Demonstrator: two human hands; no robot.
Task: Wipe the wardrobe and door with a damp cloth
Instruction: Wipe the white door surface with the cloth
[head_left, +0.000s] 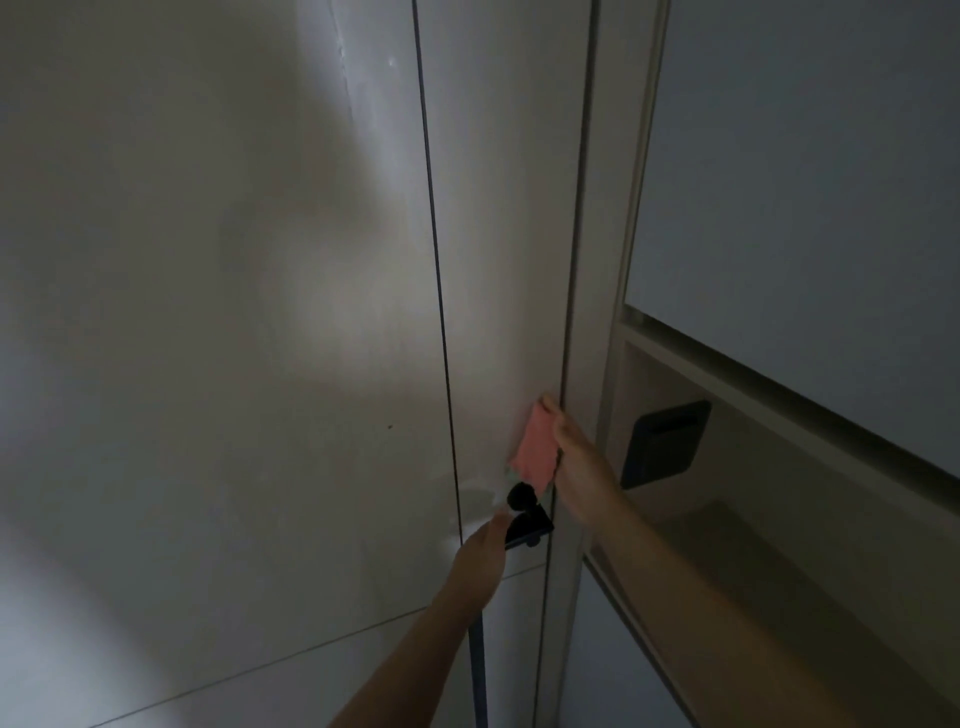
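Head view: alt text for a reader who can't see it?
A person's right hand presses a pink cloth against a pale door near its right edge, just above the black door handle, which the left hand touches. To the right, a wardrobe has an open shelf recess.
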